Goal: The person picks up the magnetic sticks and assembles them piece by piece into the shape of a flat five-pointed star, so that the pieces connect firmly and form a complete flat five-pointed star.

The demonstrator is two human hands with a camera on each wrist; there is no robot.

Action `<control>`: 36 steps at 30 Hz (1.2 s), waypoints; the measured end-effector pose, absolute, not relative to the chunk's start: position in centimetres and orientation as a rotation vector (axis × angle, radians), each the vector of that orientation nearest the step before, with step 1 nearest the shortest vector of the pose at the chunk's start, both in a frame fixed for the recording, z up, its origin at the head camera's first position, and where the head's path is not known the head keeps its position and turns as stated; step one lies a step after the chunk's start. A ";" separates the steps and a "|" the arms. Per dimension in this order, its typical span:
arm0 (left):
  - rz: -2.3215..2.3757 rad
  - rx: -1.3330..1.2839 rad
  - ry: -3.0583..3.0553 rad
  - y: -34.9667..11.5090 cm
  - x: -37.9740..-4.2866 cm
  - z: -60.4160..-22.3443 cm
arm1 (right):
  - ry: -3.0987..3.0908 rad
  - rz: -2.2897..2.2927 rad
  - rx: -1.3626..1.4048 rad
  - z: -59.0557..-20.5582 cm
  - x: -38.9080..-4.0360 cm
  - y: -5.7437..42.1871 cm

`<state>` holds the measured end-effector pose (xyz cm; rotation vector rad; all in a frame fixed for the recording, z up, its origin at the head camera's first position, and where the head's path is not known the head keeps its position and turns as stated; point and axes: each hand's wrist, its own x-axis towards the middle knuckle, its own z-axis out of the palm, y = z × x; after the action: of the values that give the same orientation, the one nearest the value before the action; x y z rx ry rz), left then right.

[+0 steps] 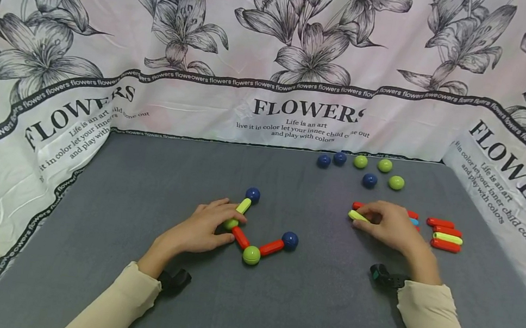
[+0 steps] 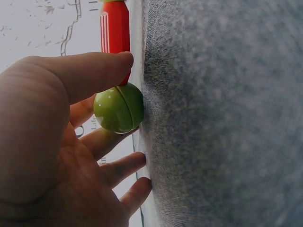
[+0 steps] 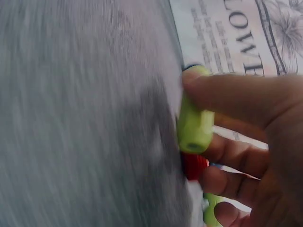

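While the left hand [image 1: 208, 225] bends round the middle of a joined chain, its thumb and fingers are clamped on a green ball [image 2: 118, 109], the thumb also lying over the red rod [image 2: 115, 28] that leaves it. Gripping at a joint seems meant to steady the chain so it neither slides nor pulls apart. Just beyond this hand, a yellow rod [image 1: 244, 205] joins the held ball to a blue ball [image 1: 252, 194]; to the hand's right, a second green ball [image 1: 251, 255] turns the chain toward another red rod [image 1: 272, 248] and an end blue ball [image 1: 290, 240].

Well to the right, the right hand [image 1: 391, 223] pinches a lime rod [image 3: 195, 127], leaving one end and its small dark hole bare, perhaps so the hole is not covered. Other rods [image 1: 413, 214] lie partly hidden behind this hand, a row of four rods [image 1: 447, 231] to its right, and loose balls [image 1: 370, 180] farther beyond. They appear grouped by kind, likely for easy finding.
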<state>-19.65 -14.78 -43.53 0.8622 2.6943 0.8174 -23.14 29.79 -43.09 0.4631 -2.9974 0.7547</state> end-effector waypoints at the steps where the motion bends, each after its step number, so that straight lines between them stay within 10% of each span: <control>1: 0.816 0.865 2.694 -14.8 -19.7 -43.5 | -2.981 0.821 0.455 -43.1 -23.1 29.4; 13: 0.820 0.854 2.688 -14.7 -19.7 -43.5 | -2.795 1.657 0.375 -43.9 -21.7 19.9; 36: 0.831 0.873 2.693 -14.6 -19.5 -43.5 | -2.742 1.480 0.428 -45.9 -20.0 15.3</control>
<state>-19.46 -14.59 -43.52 0.8726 2.6932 0.8307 -19.96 15.31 -45.90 0.4285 -2.7420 1.4802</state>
